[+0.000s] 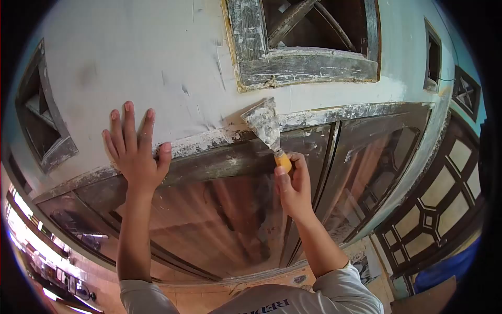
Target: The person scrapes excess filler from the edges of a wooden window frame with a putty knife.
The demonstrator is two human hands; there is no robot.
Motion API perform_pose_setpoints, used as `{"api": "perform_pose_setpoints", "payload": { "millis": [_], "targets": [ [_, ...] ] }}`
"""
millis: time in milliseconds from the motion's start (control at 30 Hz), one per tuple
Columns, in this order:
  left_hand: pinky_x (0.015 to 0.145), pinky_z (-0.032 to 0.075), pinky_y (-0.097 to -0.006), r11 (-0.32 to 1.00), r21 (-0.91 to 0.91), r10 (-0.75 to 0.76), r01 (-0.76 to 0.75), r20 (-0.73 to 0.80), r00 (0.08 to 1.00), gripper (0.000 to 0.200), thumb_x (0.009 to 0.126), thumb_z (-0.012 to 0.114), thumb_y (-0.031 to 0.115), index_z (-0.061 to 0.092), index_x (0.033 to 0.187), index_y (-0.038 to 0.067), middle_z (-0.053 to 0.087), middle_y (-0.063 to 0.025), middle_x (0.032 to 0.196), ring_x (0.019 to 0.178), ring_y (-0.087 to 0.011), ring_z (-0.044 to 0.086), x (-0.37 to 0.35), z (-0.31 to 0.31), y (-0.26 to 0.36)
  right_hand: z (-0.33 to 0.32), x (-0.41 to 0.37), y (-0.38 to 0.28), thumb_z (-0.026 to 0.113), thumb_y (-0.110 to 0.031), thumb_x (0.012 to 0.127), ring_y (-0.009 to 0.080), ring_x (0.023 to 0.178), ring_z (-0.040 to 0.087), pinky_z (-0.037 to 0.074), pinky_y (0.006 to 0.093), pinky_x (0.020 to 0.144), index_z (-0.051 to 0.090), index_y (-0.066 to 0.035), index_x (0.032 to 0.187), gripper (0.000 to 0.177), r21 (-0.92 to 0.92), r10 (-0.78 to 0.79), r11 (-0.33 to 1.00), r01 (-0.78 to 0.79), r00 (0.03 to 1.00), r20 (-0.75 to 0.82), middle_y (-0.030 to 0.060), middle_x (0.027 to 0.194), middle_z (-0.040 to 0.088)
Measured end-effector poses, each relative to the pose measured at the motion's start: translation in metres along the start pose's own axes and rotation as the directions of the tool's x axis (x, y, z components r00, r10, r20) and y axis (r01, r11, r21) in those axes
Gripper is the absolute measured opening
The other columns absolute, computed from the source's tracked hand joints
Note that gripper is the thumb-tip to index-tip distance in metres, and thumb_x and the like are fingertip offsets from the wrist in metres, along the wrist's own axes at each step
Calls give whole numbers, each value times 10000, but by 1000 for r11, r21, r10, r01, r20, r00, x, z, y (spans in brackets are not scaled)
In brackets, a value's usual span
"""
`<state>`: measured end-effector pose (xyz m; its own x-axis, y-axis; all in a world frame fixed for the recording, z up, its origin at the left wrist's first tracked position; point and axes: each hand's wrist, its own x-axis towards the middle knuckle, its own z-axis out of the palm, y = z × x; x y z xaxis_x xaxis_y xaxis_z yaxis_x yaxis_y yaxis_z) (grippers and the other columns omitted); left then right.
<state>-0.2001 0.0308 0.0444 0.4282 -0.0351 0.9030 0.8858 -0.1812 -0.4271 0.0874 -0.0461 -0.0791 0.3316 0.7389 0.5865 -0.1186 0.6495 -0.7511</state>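
While the left hand [137,161] spreads open against the wall [151,52], the right hand [294,188] grips 1 scraper [265,125].

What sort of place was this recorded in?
Probably a house under renovation: the right hand holds a residue-caked putty knife, the crossbarred wooden frame is smeared white, and a paneled door stands off to the right.

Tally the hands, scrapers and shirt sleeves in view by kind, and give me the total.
Hands: 2 (left hand, right hand)
Scrapers: 1 (yellow-handled scraper)
Shirt sleeves: 2 (left sleeve, right sleeve)
Total: 5
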Motion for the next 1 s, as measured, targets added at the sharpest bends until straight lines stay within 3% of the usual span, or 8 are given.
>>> {"api": "perform_pose_setpoints", "payload": {
  "millis": [233, 333, 400, 567, 700, 800, 900, 1000],
  "targets": [
    [1193, 101, -528, 999, -20, -49, 49, -9, 999, 542, 967, 409, 482, 576, 1397, 196, 433, -130, 1540, 1452, -366, 332, -1, 1, 1, 13, -12, -2, 654, -198, 970, 26, 606, 491, 422, 204, 534, 535, -33, 1141, 266, -74, 165, 984, -162, 986, 37, -30, 783, 563],
    [1194, 101, -526, 998, -27, -55, 55, -5, 998, 531, 967, 412, 480, 580, 1392, 209, 434, -120, 1540, 1452, -367, 332, -2, 1, 1, 15, -12, -1, 636, -232, 982, 33, 618, 503, 434, 215, 547, 579, -21, 1144, 272, -140, 103, 986, -91, 992, 78, -34, 788, 564],
    [1181, 135, -531, 1000, -20, -23, 23, -14, 1000, 547, 982, 419, 469, 567, 1396, 143, 413, -143, 1551, 1459, -374, 315, -2, 0, 1, 19, -9, -10, 626, -249, 988, 36, 623, 501, 434, 218, 557, 584, -18, 1149, 285, -154, 95, 984, -84, 993, 66, -34, 787, 559],
    [1188, 126, -522, 999, -30, -39, 39, -10, 999, 520, 970, 424, 461, 584, 1381, 185, 445, -122, 1532, 1447, -365, 342, -3, -2, 1, 28, -11, -4, 599, -278, 1001, 41, 650, 488, 423, 217, 577, 583, -17, 1175, 314, -179, 78, 982, -66, 995, 60, -32, 784, 541],
    [1196, 119, -512, 998, -34, -60, 60, -8, 998, 497, 960, 425, 460, 602, 1364, 231, 477, -107, 1511, 1434, -357, 367, -3, -1, 2, 30, -22, 0, 539, -232, 1011, 54, 681, 479, 414, 225, 583, 585, -26, 1168, 263, -139, 98, 986, -88, 993, 67, -14, 790, 523],
    [1195, 122, -513, 998, -35, -56, 56, -13, 998, 499, 950, 436, 466, 608, 1357, 235, 482, -102, 1508, 1433, -351, 371, -4, -1, 2, 28, -30, -3, 517, -211, 1004, 62, 684, 494, 424, 222, 601, 588, -33, 1145, 237, 74, 223, 971, -228, 972, 70, 3, 808, 534],
    [1191, 129, -505, 998, -66, -19, 16, -37, 999, 520, 964, 449, 448, 592, 1372, 160, 440, -127, 1536, 1454, -347, 335, -4, -1, 0, 27, -31, 5, 516, -241, 1011, 75, 678, 507, 435, 217, 615, 555, -36, 1162, 257, 73, 136, 988, -137, 991, 17, 16, 835, 544],
    [1191, 128, -511, 997, -71, -24, 22, -35, 999, 517, 967, 445, 452, 593, 1371, 165, 443, -120, 1535, 1454, -345, 336, -3, -1, 1, 24, -22, -6, 503, -280, 1031, 87, 802, 522, 449, 233, 666, 459, -33, 1239, 326, -66, -75, 995, 70, 994, -74, 37, 919, 539]
  ]
}}
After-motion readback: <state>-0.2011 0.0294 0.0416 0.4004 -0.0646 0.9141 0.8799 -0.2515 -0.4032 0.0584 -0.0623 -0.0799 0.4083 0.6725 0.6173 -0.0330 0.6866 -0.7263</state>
